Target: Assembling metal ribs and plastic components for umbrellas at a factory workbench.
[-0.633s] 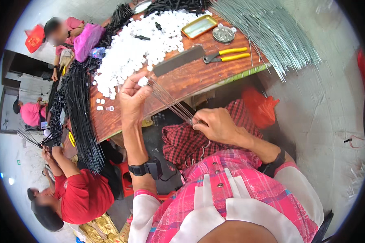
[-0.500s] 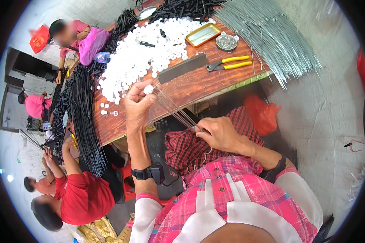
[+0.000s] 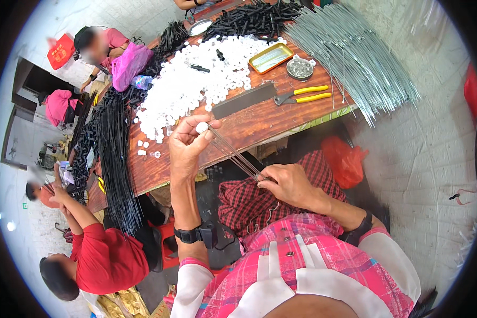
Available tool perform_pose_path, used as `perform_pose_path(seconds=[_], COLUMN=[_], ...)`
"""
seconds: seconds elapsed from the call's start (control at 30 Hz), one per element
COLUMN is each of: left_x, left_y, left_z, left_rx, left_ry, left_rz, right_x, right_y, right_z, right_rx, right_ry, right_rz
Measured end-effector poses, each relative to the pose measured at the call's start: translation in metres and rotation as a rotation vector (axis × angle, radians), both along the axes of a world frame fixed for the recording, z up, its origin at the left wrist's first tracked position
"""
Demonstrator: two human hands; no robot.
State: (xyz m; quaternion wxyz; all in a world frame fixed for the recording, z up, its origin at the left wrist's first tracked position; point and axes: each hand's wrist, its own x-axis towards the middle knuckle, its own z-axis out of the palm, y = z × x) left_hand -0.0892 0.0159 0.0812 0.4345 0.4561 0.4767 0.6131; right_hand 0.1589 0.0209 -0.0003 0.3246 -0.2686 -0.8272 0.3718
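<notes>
Between the thumb and fingers of my left hand (image 3: 186,148) is a small white plastic cap (image 3: 202,127), held over the table's near edge. Several thin metal wires (image 3: 233,153) slant from the cap down to my right hand (image 3: 289,183), which is closed around their lower ends. Whether the wire tips sit inside the cap or only touch it, I cannot tell. Beyond my left hand a big heap of white caps (image 3: 180,79) spreads over the wooden table (image 3: 206,143). A few loose caps lie near its left side.
A dark flat bar (image 3: 244,100) and yellow-handled pliers (image 3: 302,95) lie near the front edge. Behind them are a yellow tray (image 3: 271,58) and a round tin (image 3: 300,68). Silver wires (image 3: 355,58) overhang at right, black wires (image 3: 116,169) at left. A co-worker in red (image 3: 111,259) sits left.
The view has shifted slightly, so the table things appear lower and further right. Both hands keep their hold on the cap and wires. The co-worker in red has raised their hands.
</notes>
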Motion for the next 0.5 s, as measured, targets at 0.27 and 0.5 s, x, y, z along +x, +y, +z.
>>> perform_pose_path(seconds=[0.27, 0.5], left_x=[0.003, -0.005], left_y=[0.004, -0.004], left_z=[-0.004, 0.001], left_rx=[0.030, 0.019], left_ry=[-0.066, -0.035], left_rz=[-0.025, -0.002], right_x=[0.003, -0.004], right_y=[0.006, 0.014], right_z=[-0.001, 0.006], right_rx=[-0.063, -0.096], right_ry=[0.033, 0.041], right_rz=[0.026, 0.121])
